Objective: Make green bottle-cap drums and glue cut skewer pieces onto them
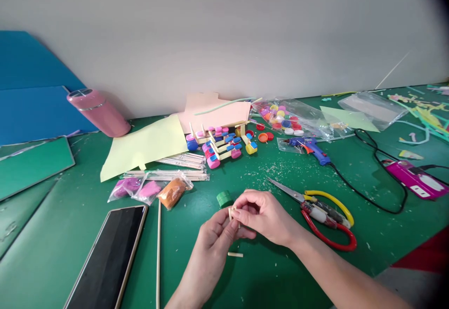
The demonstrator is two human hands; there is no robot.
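Note:
My left hand (219,236) and my right hand (261,215) meet low in the middle of the head view. Between their fingertips are small pale wooden stick pieces (230,213), partly covered by the fingers. Both hands are closed in a pinch on these pieces. Just beyond my fingers sits a round green piece (224,199), perhaps a stack of bottle caps. One short cut stick (235,255) lies on the table below my hands. Scissors (312,211) with red and yellow handles lie to the right of my right hand, with another small tool across them.
A phone (108,257) and a long stick (158,257) lie left. Behind are bagged clay (171,192), stick-and-cap models (220,145), a bag of caps (280,115) and a pink bottle (100,112). Right: a blue glue gun (310,149), its cord, and a magenta power strip (416,179).

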